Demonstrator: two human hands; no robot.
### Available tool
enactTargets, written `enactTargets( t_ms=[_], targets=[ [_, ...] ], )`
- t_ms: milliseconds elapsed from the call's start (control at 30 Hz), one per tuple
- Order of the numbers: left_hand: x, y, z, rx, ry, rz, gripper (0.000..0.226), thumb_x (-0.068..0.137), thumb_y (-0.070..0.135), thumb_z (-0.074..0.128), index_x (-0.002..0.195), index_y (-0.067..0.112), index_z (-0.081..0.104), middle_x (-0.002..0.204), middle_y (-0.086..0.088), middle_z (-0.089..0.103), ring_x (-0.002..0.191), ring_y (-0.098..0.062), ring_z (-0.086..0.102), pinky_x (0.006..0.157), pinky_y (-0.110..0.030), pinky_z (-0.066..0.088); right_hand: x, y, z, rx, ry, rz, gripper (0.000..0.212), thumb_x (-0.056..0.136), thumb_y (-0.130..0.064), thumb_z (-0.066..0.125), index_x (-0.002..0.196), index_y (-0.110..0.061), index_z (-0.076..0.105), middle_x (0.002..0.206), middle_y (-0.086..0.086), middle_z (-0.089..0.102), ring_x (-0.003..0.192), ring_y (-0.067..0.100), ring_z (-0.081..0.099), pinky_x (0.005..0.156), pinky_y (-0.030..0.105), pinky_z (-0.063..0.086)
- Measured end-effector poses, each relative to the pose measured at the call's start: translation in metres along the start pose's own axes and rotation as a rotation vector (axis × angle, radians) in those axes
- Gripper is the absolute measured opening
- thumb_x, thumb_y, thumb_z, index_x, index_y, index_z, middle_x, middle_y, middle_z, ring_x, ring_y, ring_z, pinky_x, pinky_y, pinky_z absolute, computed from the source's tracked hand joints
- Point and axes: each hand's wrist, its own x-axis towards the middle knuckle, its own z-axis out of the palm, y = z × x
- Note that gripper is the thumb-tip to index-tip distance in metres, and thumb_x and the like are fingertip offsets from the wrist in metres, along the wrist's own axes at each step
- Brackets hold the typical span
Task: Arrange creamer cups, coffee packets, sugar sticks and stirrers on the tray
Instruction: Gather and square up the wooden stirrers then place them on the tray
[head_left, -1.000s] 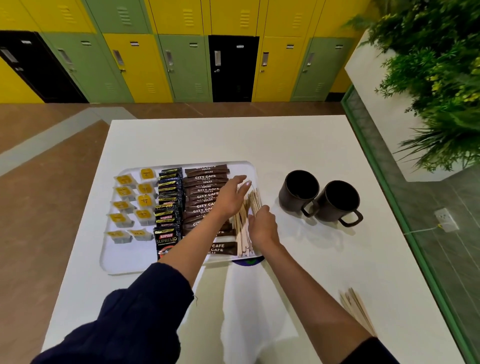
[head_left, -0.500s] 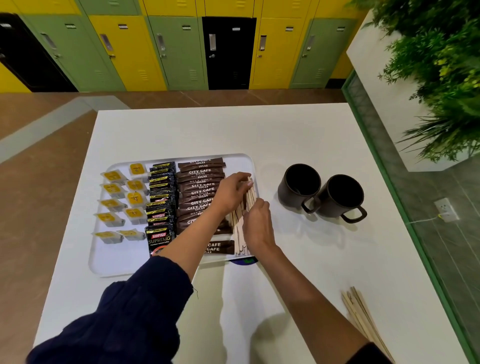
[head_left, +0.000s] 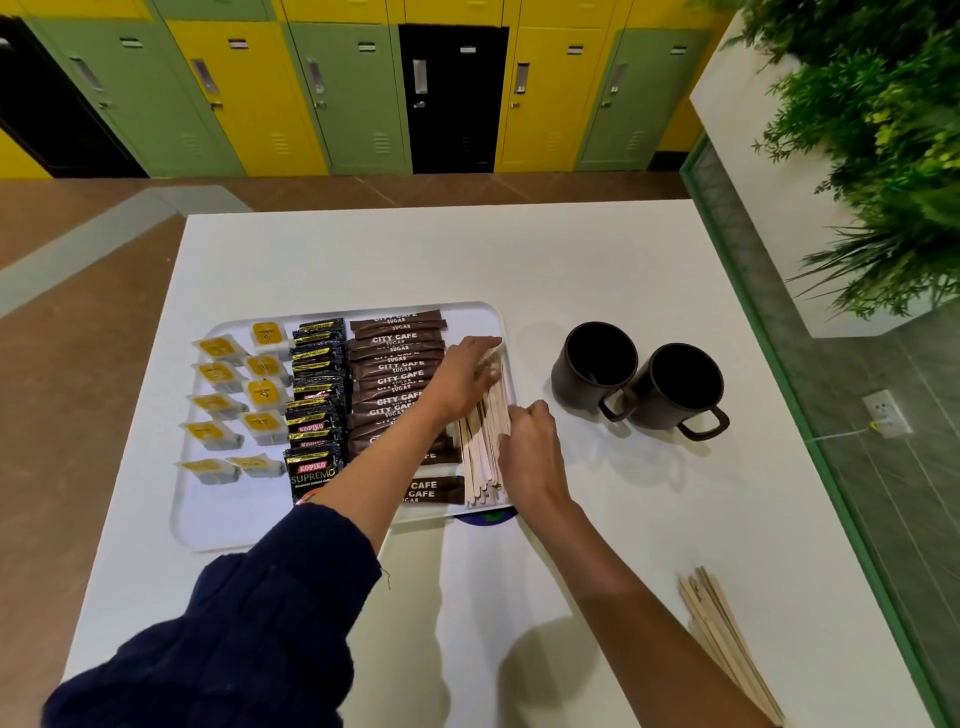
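both hands have slid further up the wooden stirrers since a second ago.

left hand (head_left: 465, 376), fingers spread flat and wide, presses on the far end of the row of pale wooden stirrers (head_left: 483, 441) at the 3 o'clock edge of the white rounded plastic tray (head_left: 208, 530); right hand (head_left: 530, 452), fingers curled narrow, pinches the row's outer side. brown paper sugar sticks (head_left: 397, 358) lie just at 9 o'clock of the stirrers, then black foil coffee packets (head_left: 314, 395), then yellow-lidded creamer cups (head_left: 228, 395). two dark brown mugs (head_left: 636, 382) stand off-tray at 3 o'clock; loose spare wooden stirrers (head_left: 727, 639) lie at 5 o'clock.
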Motion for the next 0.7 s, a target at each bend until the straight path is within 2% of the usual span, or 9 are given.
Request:
enactTargets(
  t_ms=[167, 233, 333, 467, 633, 700],
  targets=[
    [-0.002, 0.001, 0.001, 0.035, -0.056, 0.042, 0.03, 0.094, 0.011, 0.053, 0.122, 0.007, 0.059, 0.12, -0.015, 0.06, 0.113, -0.028, 0.055, 0.1, -0.038, 0.043, -0.006, 0.007, 0.001, 0.018, -0.015, 0.012, 0.028, 0.093, -0.008, 0.052, 0.121, -0.002, 0.055, 0.117, 0.015, 0.048, 0.106, 0.028, 0.054, 0.093, 0.036, 0.051],
    [-0.003, -0.001, 0.003, 0.034, -0.047, 0.042, 0.027, 0.093, 0.011, 0.054, 0.118, 0.007, 0.061, 0.116, -0.014, 0.06, 0.11, -0.026, 0.056, 0.098, -0.035, 0.044, -0.008, 0.009, 0.0, 0.02, -0.012, 0.017, 0.029, 0.094, -0.01, 0.052, 0.122, -0.004, 0.054, 0.117, 0.015, 0.048, 0.105, 0.027, 0.057, 0.092, 0.035, 0.052],
    [-0.005, -0.001, 0.005, 0.04, -0.014, 0.045, 0.028, 0.093, 0.011, 0.053, 0.12, 0.007, 0.058, 0.118, -0.013, 0.057, 0.111, -0.024, 0.054, 0.092, -0.025, 0.04, -0.011, 0.011, 0.001, 0.036, -0.005, 0.015, 0.032, 0.094, -0.012, 0.052, 0.125, -0.005, 0.053, 0.117, 0.014, 0.048, 0.106, 0.028, 0.059, 0.09, 0.036, 0.054],
    [-0.006, -0.002, 0.008, 0.098, 0.009, 0.042, 0.034, 0.097, 0.011, 0.044, 0.13, 0.006, 0.049, 0.129, -0.015, 0.05, 0.119, -0.03, 0.042, 0.097, -0.032, 0.034, -0.012, 0.01, -0.003, 0.016, -0.01, -0.002, 0.034, 0.095, -0.012, 0.05, 0.128, -0.007, 0.05, 0.12, 0.013, 0.047, 0.107, 0.026, 0.058, 0.09, 0.034, 0.054],
    [-0.004, -0.002, 0.008, 0.084, -0.006, 0.012, 0.032, 0.099, 0.01, 0.039, 0.127, 0.002, 0.052, 0.123, -0.015, 0.054, 0.114, -0.027, 0.05, 0.087, -0.019, 0.031, -0.01, 0.013, -0.008, 0.002, -0.007, -0.024, 0.027, 0.095, -0.01, 0.048, 0.12, -0.006, 0.056, 0.116, 0.013, 0.047, 0.103, 0.025, 0.057, 0.087, 0.033, 0.054],
    [-0.004, -0.001, 0.007, 0.073, -0.003, 0.007, 0.031, 0.099, 0.011, 0.04, 0.125, 0.002, 0.053, 0.121, -0.015, 0.056, 0.112, -0.027, 0.052, 0.086, -0.019, 0.031, -0.009, 0.014, -0.011, -0.002, -0.014, -0.026, 0.026, 0.096, -0.011, 0.048, 0.119, -0.006, 0.058, 0.115, 0.013, 0.048, 0.101, 0.025, 0.059, 0.085, 0.031, 0.054]
  ],
)
